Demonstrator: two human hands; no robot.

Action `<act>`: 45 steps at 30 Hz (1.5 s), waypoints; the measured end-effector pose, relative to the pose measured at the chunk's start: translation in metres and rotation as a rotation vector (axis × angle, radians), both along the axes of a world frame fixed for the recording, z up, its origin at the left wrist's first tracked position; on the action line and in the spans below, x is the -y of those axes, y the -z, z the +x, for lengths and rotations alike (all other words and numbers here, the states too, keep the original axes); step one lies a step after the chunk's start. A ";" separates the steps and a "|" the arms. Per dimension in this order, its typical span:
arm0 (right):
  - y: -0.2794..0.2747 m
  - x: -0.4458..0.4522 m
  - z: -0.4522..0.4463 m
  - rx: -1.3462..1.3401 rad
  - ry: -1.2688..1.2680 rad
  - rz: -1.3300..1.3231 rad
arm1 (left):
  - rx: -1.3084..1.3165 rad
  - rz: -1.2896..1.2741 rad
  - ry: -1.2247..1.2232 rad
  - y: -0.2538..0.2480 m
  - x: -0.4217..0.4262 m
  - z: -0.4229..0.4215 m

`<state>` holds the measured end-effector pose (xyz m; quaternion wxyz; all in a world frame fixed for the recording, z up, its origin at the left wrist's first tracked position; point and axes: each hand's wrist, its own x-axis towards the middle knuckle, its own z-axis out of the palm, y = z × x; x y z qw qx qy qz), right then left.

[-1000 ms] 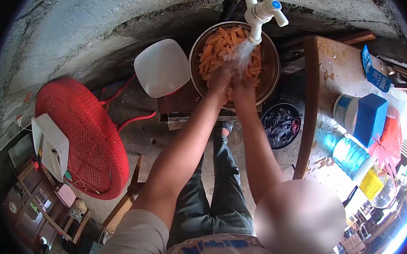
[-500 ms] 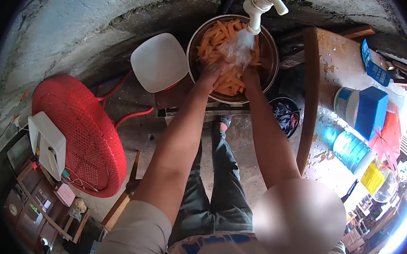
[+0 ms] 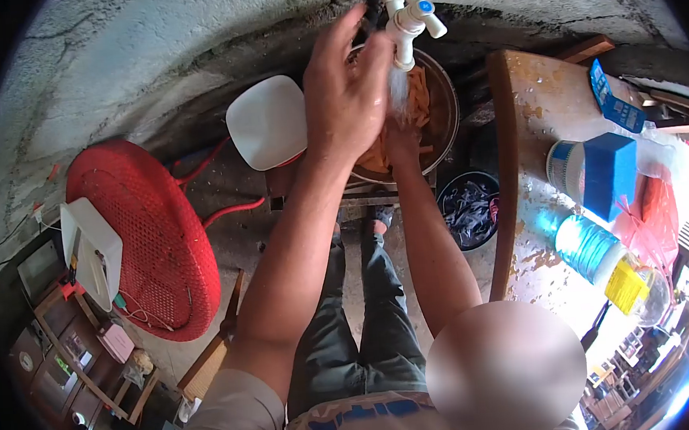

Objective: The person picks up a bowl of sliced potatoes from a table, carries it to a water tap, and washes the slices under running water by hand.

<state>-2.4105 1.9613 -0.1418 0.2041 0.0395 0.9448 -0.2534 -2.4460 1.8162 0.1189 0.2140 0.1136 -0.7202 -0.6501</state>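
Observation:
My left hand (image 3: 344,95) is raised over the left side of a metal basin (image 3: 455,119), close to the white tap (image 3: 405,31). Its fingers are apart and hold nothing. Water (image 3: 399,91) runs from the spout into the basin, onto orange vegetable sticks (image 3: 419,98). Down among those sticks is my right hand (image 3: 402,141), below the stream. Its fingers are hidden, so I cannot see whether they grip anything. The left hand covers much of the basin's left part.
A white square container (image 3: 268,123) stands left of the basin. Further left is a red woven chair (image 3: 143,245) bearing a white tray (image 3: 93,252). To the right are a black bucket (image 3: 470,210) and a worn wooden table (image 3: 525,106) with a blue box (image 3: 609,176) and plastic bottle (image 3: 595,257).
My left hand has come up out of the basin towards the tap and opened. The right hand stays low in the basin. The whole view has shifted slightly.

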 end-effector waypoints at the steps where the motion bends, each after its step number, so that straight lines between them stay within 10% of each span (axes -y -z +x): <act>1: -0.008 0.002 0.000 -0.061 0.268 -0.340 | -0.027 -0.052 0.039 -0.021 -0.003 -0.010; 4: -0.028 0.014 -0.009 -0.070 0.404 -0.531 | 0.150 -0.471 0.166 -0.059 -0.015 -0.037; 14: -0.009 0.001 -0.002 0.141 0.369 -0.485 | 0.183 -0.420 0.266 -0.058 -0.007 -0.040; 20: 0.030 -0.001 0.007 -0.571 -0.114 0.051 | 0.342 -0.456 0.365 -0.072 0.000 -0.042; 22: -0.054 0.011 -0.005 0.025 0.142 -0.274 | 0.304 -0.458 0.358 -0.069 0.001 -0.042; 26: 0.010 0.005 0.004 -0.194 0.024 -0.334 | 0.379 -0.427 0.425 -0.081 0.005 -0.042; 34: -0.069 0.022 -0.008 0.186 0.249 -0.315 | 0.295 -0.506 0.432 -0.068 0.008 -0.045; 45: -0.056 0.023 -0.001 -0.008 0.242 -0.324 | 0.307 -0.473 0.477 -0.068 0.012 -0.045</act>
